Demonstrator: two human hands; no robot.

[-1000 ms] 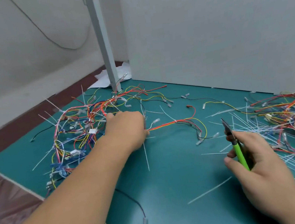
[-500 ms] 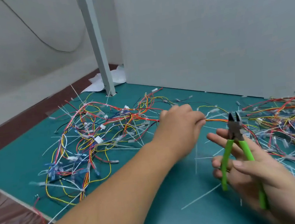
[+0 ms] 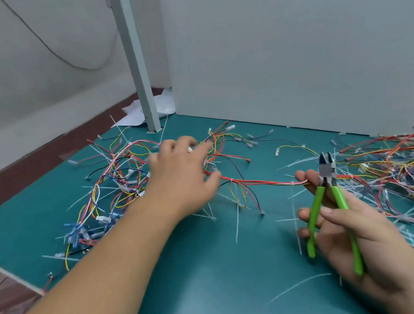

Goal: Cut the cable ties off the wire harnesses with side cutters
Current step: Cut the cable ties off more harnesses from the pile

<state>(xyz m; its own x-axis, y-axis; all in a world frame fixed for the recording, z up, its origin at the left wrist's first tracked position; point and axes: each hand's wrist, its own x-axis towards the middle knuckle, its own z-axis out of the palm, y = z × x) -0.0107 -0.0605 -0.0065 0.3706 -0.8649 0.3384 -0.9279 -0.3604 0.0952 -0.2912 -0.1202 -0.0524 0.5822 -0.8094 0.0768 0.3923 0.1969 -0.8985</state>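
1. the right hand (image 3: pixel 351 233) gripped the green side cutters (image 3: pixel 329 184), their jaws parted.
2. the left hand (image 3: pixel 182 177) hovered with fingers spread over the wire harnesses (image 3: pixel 125 176), apparently holding nothing.
3. one red harness strand (image 3: pixel 260 183) stretched between both hands; it looked light and limp, best pinched beside a cable tie (image 3: pixel 232 180).

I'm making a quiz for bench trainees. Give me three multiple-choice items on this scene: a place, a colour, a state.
1. The white paper lies: A) behind the grey post; B) at the near edge; C) far right.
2. The side cutters have handles: A) red; B) green; C) black.
3. Their jaws are: A) open; B) shut on a tie; C) hidden.
Answers: 1 A, it shows past the post's base. 2 B, both handles in the right hand are bright green. 3 A, a gap shows between the tips.
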